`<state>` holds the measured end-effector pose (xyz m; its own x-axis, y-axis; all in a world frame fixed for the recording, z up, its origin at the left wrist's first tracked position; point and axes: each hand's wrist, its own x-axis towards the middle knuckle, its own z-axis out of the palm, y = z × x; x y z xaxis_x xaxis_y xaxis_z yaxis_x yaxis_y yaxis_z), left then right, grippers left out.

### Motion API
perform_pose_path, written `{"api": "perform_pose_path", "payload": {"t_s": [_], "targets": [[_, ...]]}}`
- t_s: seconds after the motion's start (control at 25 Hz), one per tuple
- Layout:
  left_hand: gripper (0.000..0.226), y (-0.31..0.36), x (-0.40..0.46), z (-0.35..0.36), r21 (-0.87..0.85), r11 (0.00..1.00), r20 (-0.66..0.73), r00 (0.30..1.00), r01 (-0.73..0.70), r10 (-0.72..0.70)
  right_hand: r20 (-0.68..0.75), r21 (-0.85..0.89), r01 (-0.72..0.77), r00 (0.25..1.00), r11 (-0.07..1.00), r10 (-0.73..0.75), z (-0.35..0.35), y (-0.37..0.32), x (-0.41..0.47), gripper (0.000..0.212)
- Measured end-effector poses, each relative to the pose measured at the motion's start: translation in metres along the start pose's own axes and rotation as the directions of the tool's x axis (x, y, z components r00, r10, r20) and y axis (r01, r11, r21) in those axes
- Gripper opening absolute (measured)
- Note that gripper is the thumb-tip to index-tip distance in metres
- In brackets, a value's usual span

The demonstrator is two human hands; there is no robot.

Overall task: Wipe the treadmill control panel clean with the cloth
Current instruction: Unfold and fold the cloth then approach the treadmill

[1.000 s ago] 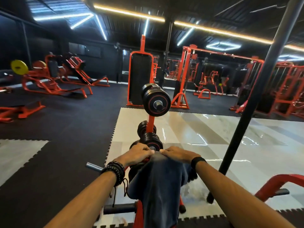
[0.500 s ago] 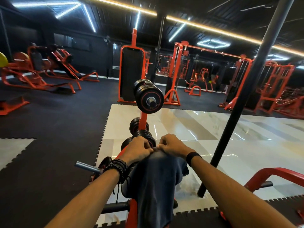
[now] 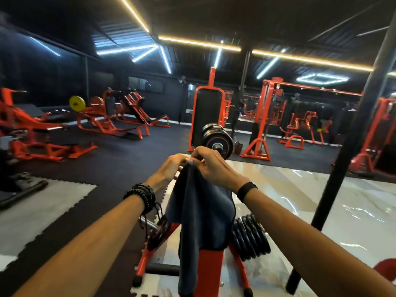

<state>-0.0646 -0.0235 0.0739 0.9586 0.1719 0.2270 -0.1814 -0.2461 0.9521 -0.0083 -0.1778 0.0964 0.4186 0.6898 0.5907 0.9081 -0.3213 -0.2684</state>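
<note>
Dark gym floor with red machines behind. Left hand (image 3: 171, 166) and right hand (image 3: 211, 166) meet at the top edge of the dark blue cloth (image 3: 201, 209), each grip pinching it; the cloth hangs down over a red weight rack (image 3: 209, 273).

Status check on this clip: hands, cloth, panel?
Left hand and right hand both pinching dark cloth at its top edge. Cloth hangs over red weight rack. No treadmill panel in view.
</note>
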Motion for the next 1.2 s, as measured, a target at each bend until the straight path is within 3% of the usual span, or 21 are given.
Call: {"api": "perform_pose_path", "payload": {"t_s": [0.12,0.28,0.44,0.56,0.64,0.76,0.92,1.0,1.12,1.2], "targets": [[0.027,-0.002,-0.042,-0.016,-0.052,0.997,-0.045,0.997,0.053,-0.055,-0.069,0.044,0.18,0.982,0.983,-0.176,0.0,-0.039,-0.003,0.012],[0.032,-0.005,-0.115,-0.046,-0.11,0.986,-0.195,0.97,0.123,-0.143,-0.127,0.178,0.298,0.952,0.938,-0.278,0.017,-0.09,-0.007,0.013],[0.014,0.014,-0.216,-0.111,0.094,0.981,-0.456,0.883,0.172,-0.111,0.033,0.319,0.322,0.936,0.892,-0.35,0.054,-0.159,-0.01,0.019],[0.019,0.045,-0.295,-0.154,0.213,0.962,-0.58,0.814,0.171,-0.016,0.149,0.482,0.309,0.893,0.82,-0.424,0.085,-0.234,-0.009,0.019],[0.021,0.069,-0.344,-0.168,0.337,0.918,-0.58,0.814,0.21,0.027,0.249,0.544,0.318,0.823,0.777,-0.511,0.107,-0.292,-0.007,0.011],[0.016,0.101,-0.425,-0.189,0.42,0.879,-0.616,0.782,0.224,0.095,0.391,0.648,0.269,0.685,0.713,-0.614,0.132,-0.393,-0.02,0.017],[0.029,0.138,-0.549,-0.22,0.466,0.788,-0.709,0.702,0.402,0.062,0.301,0.819,0.237,0.597,0.522,-0.744,0.148,-0.51,-0.046,0.015],[0.029,0.157,-0.62,-0.237,0.453,0.746,-0.765,0.642,0.488,0.045,0.26,0.897,0.174,0.538,0.407,-0.802,0.153,-0.571,-0.062,0.026],[0.036,0.183,-0.714,-0.251,0.423,0.72,-0.829,0.556,0.549,0.063,0.33,0.928,0.007,0.447,0.372,-0.831,0.156,-0.656,-0.09,0.049],[0.039,0.199,-0.767,-0.251,0.4,0.707,-0.862,0.501,0.583,0.075,0.341,0.936,-0.054,0.372,0.347,-0.863,0.156,-0.708,-0.111,0.043]]}}
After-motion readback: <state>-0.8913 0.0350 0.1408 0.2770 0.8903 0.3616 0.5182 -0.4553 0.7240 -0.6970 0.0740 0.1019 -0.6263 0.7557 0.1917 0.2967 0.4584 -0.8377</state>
